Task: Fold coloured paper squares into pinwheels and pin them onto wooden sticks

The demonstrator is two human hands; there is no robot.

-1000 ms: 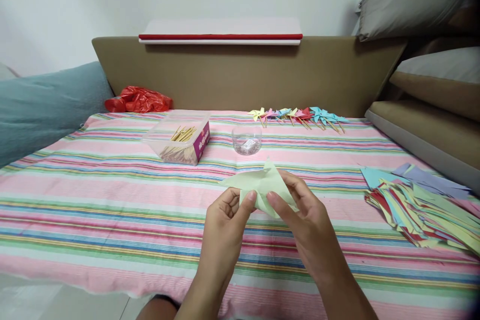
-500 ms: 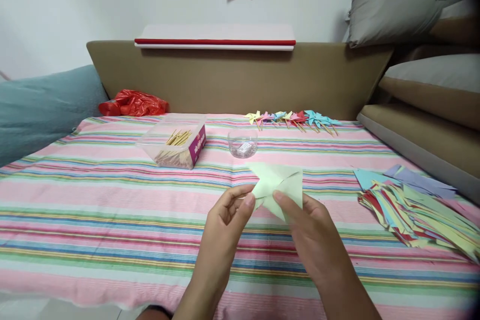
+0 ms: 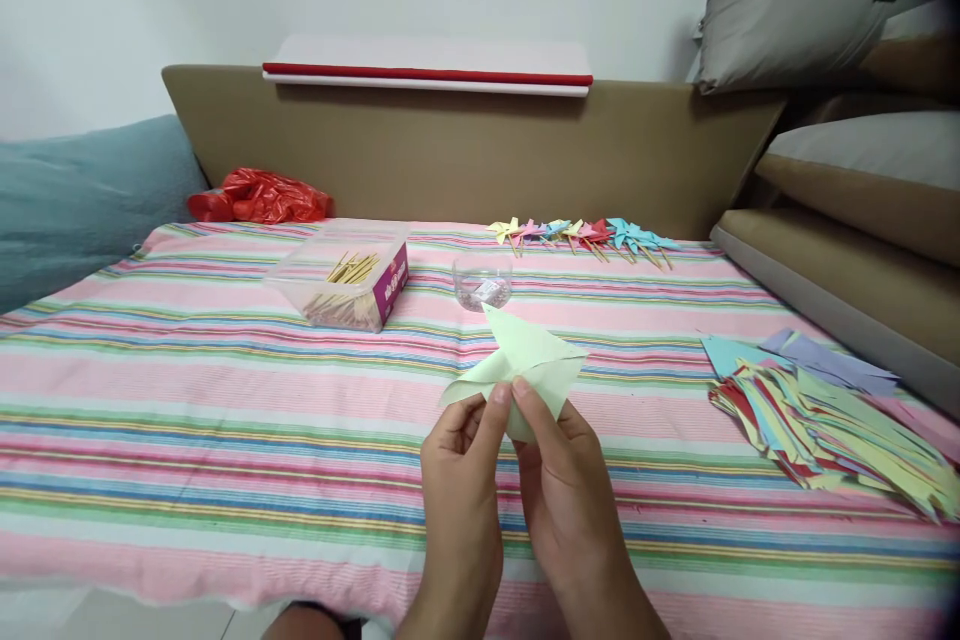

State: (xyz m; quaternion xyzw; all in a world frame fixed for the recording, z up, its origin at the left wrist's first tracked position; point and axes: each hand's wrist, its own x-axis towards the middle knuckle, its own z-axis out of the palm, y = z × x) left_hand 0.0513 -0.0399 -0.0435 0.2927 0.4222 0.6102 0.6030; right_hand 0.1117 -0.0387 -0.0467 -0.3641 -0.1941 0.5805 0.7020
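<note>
A pale green paper pinwheel (image 3: 529, 355), with several points folded in toward its middle, is held up over the striped cloth. My left hand (image 3: 465, 455) pinches its lower left part between thumb and fingers. On the lower right, my right hand (image 3: 562, 470) grips the same paper, its thumb pressed near the centre beside the left thumb. The fingers behind the paper are partly hidden. Just beyond the paper stands a clear round tub (image 3: 482, 282) with small things in it that I cannot make out.
A clear plastic box (image 3: 341, 295) of wooden sticks stands at the left. Finished pinwheels on sticks (image 3: 585, 235) lie along the back. Loose coloured paper pieces (image 3: 832, 425) are heaped at right. A red plastic bag (image 3: 259, 196) lies back left; cushions (image 3: 847, 250) are stacked at right.
The paper has turned in my hands and shifted a little left. My right hand has moved left, bringing both thumbs together near the centre. The view has tilted slightly.
</note>
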